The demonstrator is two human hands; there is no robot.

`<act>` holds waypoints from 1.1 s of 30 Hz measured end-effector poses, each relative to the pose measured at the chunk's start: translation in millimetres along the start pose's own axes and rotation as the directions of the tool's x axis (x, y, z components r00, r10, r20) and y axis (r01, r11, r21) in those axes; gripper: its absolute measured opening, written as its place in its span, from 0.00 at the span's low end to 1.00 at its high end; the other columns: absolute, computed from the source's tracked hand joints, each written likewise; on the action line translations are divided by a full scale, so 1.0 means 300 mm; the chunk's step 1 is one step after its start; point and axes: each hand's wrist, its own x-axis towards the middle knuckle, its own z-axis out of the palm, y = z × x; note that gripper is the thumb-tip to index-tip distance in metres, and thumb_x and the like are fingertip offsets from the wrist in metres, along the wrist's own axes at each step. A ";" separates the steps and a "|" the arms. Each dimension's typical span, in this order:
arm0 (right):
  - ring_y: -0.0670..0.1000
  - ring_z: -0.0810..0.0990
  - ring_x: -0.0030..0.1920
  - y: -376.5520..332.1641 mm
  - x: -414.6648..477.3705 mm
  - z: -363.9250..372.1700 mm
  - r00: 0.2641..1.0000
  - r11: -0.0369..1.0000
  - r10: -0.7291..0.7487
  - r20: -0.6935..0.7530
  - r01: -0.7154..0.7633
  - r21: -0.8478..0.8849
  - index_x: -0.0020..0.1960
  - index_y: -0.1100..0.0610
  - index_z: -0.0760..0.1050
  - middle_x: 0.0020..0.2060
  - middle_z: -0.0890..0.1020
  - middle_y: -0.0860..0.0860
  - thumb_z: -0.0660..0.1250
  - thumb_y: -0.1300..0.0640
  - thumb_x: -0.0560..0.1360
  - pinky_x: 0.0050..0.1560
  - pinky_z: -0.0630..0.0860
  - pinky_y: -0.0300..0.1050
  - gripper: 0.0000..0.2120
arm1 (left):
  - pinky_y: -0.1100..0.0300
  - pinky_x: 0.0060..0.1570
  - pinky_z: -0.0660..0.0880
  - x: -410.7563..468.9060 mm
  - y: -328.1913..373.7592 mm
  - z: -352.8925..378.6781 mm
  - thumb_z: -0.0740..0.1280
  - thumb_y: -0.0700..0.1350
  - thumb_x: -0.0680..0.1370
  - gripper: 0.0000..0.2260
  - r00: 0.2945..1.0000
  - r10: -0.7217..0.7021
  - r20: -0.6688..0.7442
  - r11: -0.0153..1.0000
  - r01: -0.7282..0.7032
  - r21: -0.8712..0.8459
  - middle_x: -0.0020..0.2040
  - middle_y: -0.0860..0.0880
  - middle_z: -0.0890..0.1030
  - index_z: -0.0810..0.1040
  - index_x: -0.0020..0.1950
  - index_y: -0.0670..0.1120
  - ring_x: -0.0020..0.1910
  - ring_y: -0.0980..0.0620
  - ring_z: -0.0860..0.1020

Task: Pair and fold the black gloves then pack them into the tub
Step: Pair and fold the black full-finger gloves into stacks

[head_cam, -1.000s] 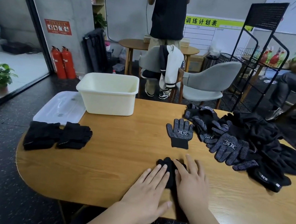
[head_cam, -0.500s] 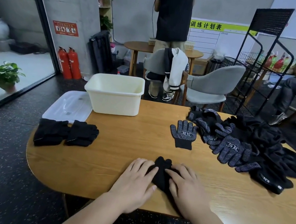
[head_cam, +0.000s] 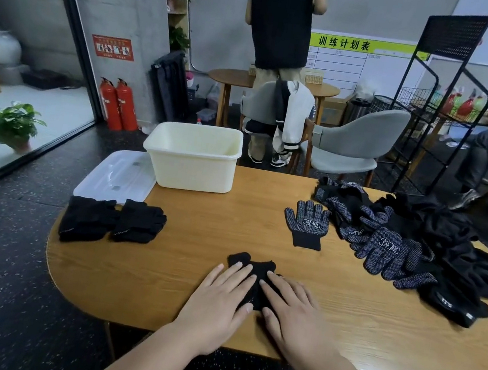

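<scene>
step: I read this as flattening the black gloves (head_cam: 251, 265) before the fold.
left hand (head_cam: 218, 304): released, fingers straight, pressing the gloves' left side.
right hand (head_cam: 292, 315): same, flat on the right side.
gloves: near edge of the surface (head_cam: 215, 221), under both palms; can't tell if one or two stacked.
how: I'd press evenly, align the cuffs, fold once, crease hard.
tub (head_cam: 194, 171): far left; folded bundles (head_cam: 110, 222) nearer, left edge.
pile (head_cam: 417, 242): right, unsorted.
</scene>
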 end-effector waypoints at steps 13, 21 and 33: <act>0.48 0.56 0.81 0.006 -0.006 -0.008 0.993 0.994 0.102 -0.056 -0.099 0.056 0.81 0.42 0.64 0.80 0.62 0.38 0.48 0.41 0.86 0.80 0.59 0.49 0.25 | 0.54 0.83 0.37 0.028 0.037 0.009 0.44 0.61 0.88 0.28 0.998 0.055 -0.026 0.997 -0.057 -0.050 0.86 0.59 0.42 0.48 0.87 0.53 0.82 0.62 0.34; 0.48 0.44 0.84 -0.013 -0.001 -0.021 0.999 0.999 0.033 0.015 -0.033 -0.008 0.84 0.41 0.53 0.84 0.44 0.39 0.44 0.40 0.86 0.83 0.53 0.51 0.27 | 0.51 0.82 0.51 -0.003 -0.043 -0.044 0.46 0.60 0.88 0.27 0.999 0.031 -0.032 0.999 -0.030 0.030 0.84 0.56 0.58 0.60 0.85 0.51 0.82 0.53 0.52; 0.44 0.40 0.84 -0.343 0.235 0.010 0.955 0.969 -0.245 0.166 0.239 0.057 0.86 0.44 0.50 0.84 0.45 0.39 0.44 0.39 0.87 0.83 0.45 0.49 0.28 | 0.57 0.83 0.49 -0.235 -0.286 -0.103 0.51 0.57 0.88 0.25 0.970 -0.222 -0.103 0.974 0.226 0.030 0.83 0.55 0.62 0.63 0.84 0.51 0.83 0.55 0.56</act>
